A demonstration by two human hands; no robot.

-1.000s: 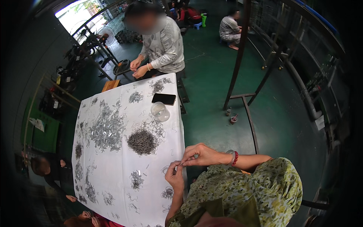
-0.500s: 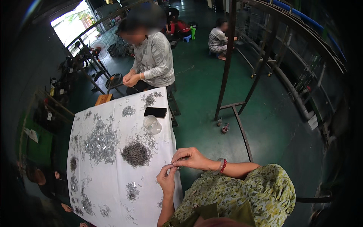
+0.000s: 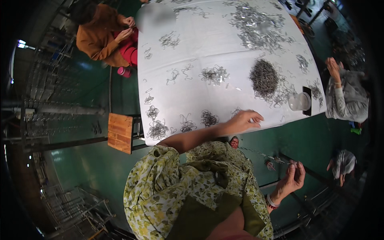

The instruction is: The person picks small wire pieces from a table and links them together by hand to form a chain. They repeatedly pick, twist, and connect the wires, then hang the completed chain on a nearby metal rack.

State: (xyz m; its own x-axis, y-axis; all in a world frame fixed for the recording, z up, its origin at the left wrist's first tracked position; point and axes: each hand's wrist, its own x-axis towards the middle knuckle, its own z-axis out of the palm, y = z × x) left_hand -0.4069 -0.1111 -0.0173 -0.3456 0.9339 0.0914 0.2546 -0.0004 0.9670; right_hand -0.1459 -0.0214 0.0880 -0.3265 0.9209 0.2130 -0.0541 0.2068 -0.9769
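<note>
Over the near edge of the white-covered table (image 3: 180, 96), my left hand (image 3: 243, 122) reaches out with its fingers loosely apart and nothing visible in them. Closest to it is a small scatter of bent wire pieces (image 3: 236, 111), partly behind the hand. Off to the right, away from the table, my right hand (image 3: 293, 180) is raised with thumb and fingertips pinched. A thin pale bit shows at those fingertips, too small to name. Beyond my left hand lies a dense dark heap of wire hooks (image 3: 264, 79), beside a clear plastic cup (image 3: 298, 101) and a black phone (image 3: 307, 96).
Several smaller wire piles (image 3: 158, 130) and a wide silvery spread (image 3: 260, 26) cover parts of the cloth. A wooden stool (image 3: 120, 133) stands at left. One person in brown (image 3: 96, 40) sits far left, another in grey (image 3: 347, 94) at right. A small cup (image 3: 271, 165) stands on the floor.
My view has swung left. My hands, together at the fingertips before, are now apart: the left extends over the table edge with fingers spread, the right is off to the right, pinched.
</note>
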